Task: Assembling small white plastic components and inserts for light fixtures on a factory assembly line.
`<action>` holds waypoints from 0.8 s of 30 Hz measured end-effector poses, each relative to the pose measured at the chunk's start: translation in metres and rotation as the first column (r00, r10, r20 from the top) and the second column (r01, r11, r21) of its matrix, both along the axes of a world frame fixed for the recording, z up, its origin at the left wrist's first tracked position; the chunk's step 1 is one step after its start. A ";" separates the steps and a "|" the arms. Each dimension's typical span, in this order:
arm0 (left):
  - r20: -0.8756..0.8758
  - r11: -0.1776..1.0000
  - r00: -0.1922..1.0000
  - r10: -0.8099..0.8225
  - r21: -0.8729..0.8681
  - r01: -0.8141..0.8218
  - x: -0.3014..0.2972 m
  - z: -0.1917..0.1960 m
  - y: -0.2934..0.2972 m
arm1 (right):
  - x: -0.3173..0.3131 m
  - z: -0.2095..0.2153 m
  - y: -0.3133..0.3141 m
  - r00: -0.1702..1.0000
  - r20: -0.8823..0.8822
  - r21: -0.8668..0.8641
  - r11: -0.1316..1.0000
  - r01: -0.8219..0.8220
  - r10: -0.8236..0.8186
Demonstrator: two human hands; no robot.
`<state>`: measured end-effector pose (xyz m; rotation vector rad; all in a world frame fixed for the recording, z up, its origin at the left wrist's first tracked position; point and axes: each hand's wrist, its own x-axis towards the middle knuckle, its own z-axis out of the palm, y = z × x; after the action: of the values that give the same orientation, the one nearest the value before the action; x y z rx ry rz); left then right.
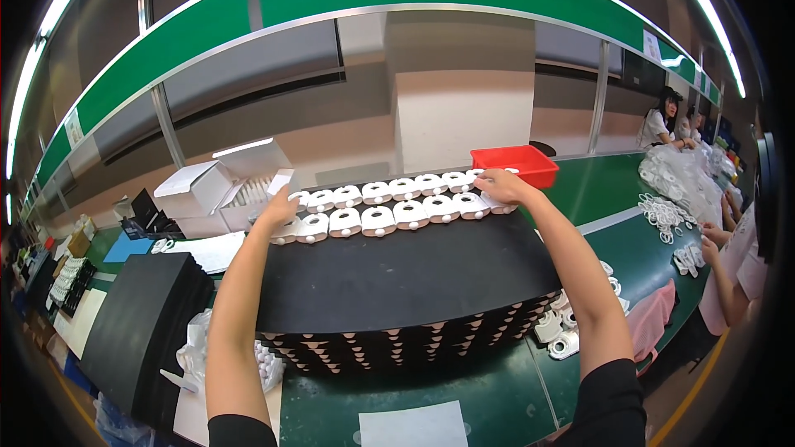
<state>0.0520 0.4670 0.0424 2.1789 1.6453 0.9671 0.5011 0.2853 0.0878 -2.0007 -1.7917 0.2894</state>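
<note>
So the things in play here are two rows of small white, rounded, plastic-looking parts with round holes [378, 223], and they're lying side by side along the far edge of a broad black stack of flat, matte layers [397, 277], which is sitting on a glossy green counter [464, 381]. The bare left hand [280, 209] is hovering over or touching the left end of the rows, fingers bent, and the bare right hand [503, 188] is curling over the right end, just in front of a red open plastic bin [538, 175]. Can't tell whether either one is actually pinching a part, since the fingers are hiding the contact. Handling-wise, I'm guessing each part is light and stiff, with a smooth shell that's probably a bit slippery, and more likely to scuff than crack. I'd be pinching one by its outer rim, thumb on the near side, and leaving the hole and the little round knob alone. They're sitting so close together that a clumsy finger would probably be nudging the neighbours. The black stack is looking like foam or soft board to me (can't confirm), likely bulky more than heavy, so if shifting it I'd be supporting both short ends from low down and keeping it level.
</note>
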 end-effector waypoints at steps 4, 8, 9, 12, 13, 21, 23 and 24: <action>-0.183 0.972 0.967 -0.175 0.127 0.200 0.027 0.022 -0.029 | 0.010 0.004 -0.005 0.999 0.034 0.185 0.983 0.008 -0.014; -0.255 0.924 0.888 -0.383 -0.093 0.372 0.044 0.034 -0.052 | 0.011 0.022 -0.024 0.994 -0.088 0.306 0.951 -0.037 0.067; -0.297 0.932 0.890 -0.347 0.001 0.363 0.050 0.034 -0.058 | 0.011 0.027 -0.032 0.991 -0.108 0.318 0.947 -0.036 0.074; -0.379 0.954 0.884 -0.274 0.006 0.299 0.053 0.038 -0.069 | -0.003 0.042 -0.066 0.988 -0.139 0.324 0.946 -0.023 0.072; -0.373 0.953 0.886 -0.276 0.010 0.301 0.051 0.037 -0.069 | -0.009 0.047 -0.080 0.980 -0.132 0.387 0.918 -0.086 0.148; -0.245 0.910 0.917 -0.314 0.200 0.364 0.023 0.055 -0.094 | -0.088 0.028 -0.238 0.922 0.072 0.641 0.690 -0.336 0.381; -0.265 0.907 0.915 -0.304 0.215 0.363 0.008 0.070 -0.118 | -0.097 -0.003 -0.272 0.892 0.038 0.563 0.728 -0.392 0.451; -0.287 0.896 0.907 -0.307 0.235 0.378 0.000 0.079 -0.134 | -0.098 -0.020 -0.289 0.879 0.004 0.508 0.756 -0.413 0.477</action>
<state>0.0524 0.3326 0.1213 2.7613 1.1915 0.9059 0.4027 -0.0033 0.0677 -1.1596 -1.9943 0.0747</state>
